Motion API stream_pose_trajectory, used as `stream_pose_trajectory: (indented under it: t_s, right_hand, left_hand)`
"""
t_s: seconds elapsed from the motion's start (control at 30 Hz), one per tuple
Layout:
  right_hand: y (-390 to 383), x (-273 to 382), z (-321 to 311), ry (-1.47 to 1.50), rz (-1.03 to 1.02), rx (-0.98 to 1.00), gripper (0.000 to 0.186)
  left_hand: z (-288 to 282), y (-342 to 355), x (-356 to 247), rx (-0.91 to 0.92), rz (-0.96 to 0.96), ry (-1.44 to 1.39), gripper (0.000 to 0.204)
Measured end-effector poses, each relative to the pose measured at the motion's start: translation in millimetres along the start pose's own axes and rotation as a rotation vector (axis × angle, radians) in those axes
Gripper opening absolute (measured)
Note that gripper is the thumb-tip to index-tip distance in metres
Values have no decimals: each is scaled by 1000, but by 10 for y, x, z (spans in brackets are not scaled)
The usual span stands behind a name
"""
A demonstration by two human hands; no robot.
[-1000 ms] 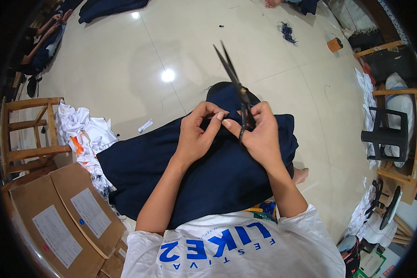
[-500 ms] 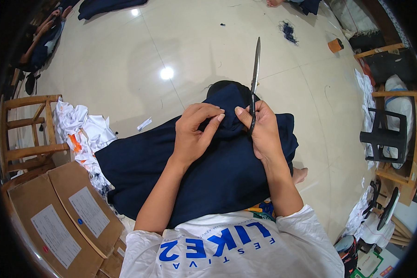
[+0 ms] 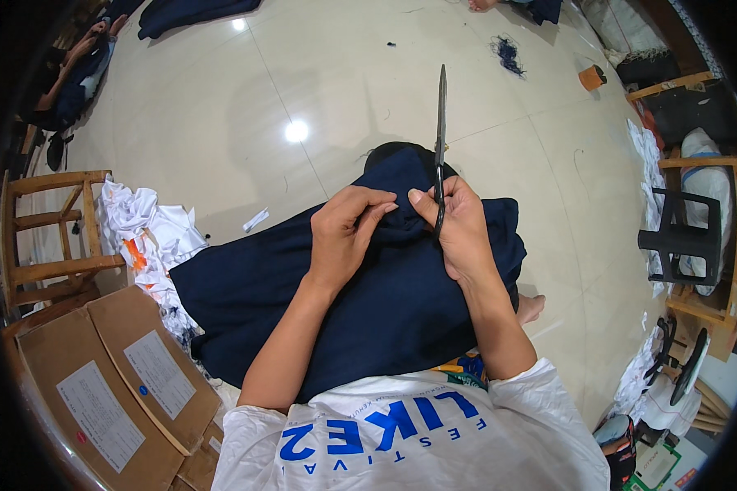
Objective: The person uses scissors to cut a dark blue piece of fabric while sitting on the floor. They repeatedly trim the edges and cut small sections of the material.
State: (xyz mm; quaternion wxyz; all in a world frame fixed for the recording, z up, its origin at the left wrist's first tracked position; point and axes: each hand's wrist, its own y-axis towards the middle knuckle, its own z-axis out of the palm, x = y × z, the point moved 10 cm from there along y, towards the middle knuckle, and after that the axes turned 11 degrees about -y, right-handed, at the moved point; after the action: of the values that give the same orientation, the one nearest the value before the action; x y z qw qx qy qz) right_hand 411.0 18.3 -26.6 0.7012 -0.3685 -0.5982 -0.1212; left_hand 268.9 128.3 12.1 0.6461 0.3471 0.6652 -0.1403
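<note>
A large piece of dark navy cloth (image 3: 385, 303) is spread over my lap and legs. My right hand (image 3: 463, 233) grips a pair of scissors (image 3: 441, 119) by the black handles, their blades together and pointing away from me. Its thumb is extended to the left, against a raised fold of the cloth. On the other side of that fold, my left hand (image 3: 340, 237) has thumb and fingertips pinched at the cloth. Any thread between those fingertips is too small to make out.
White cloth scraps (image 3: 151, 225) lie left, beside a wooden stool (image 3: 65, 266) and cardboard boxes (image 3: 82, 360). A black plastic stool (image 3: 688, 237) stands right. Thread scraps (image 3: 508, 56) and an orange pot-like object (image 3: 591, 78) are on the tiled floor. Another person (image 3: 78, 69) sits far left.
The scissors have swung slightly left and now point more nearly straight ahead. My right hand has shifted a little left, and my left thumb has drawn closer to its fingertips.
</note>
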Motion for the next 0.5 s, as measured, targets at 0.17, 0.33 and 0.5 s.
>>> stream_pose_trajectory:
  t_s: [0.17,0.33,0.5]
  right_hand:
    - [0,25,-26,21,-81,-51,30]
    - [-41,111,-46,-57,-198,-146,30]
    - [-90,165,-61,-99,-248,-156,31]
  left_hand:
    - [14,33,-32,88,-110,112,7]
    - [4,-31,114,43,-232,-37,13]
    - [53,-149,386,53,-549,-373,20]
